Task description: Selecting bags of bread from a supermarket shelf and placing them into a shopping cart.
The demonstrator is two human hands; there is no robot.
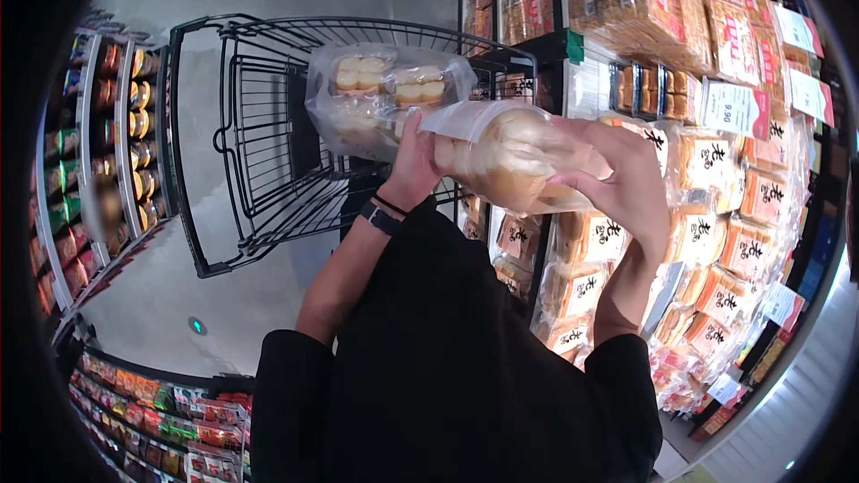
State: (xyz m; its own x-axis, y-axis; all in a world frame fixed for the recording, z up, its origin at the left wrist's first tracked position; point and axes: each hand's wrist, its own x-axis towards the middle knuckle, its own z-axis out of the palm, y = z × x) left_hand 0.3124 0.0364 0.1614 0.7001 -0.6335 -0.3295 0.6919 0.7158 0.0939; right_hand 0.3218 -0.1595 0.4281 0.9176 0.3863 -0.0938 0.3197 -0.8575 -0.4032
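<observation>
A clear plastic bag of bread (510,161) with a pale label is held in front of me, level with the cart's near right side. My left hand (413,164) grips its left end, with a dark band on the wrist. My right hand (617,174) closes on the gathered plastic at its right end, thumb pressed against the fingers. Just beyond, a larger clear bag of bread rolls (362,76) rests at the shopping cart (255,139), partly covered by the held bag and my left hand.
A bread shelf on the right carries several packaged loaves (698,161) and price cards (738,109). Larger bagged loaves (617,4) fill its far end. Shelves of packaged goods (103,139) stand on the left, with more colourful packets (165,411) at lower left. A round green floor marker (197,326) lies between.
</observation>
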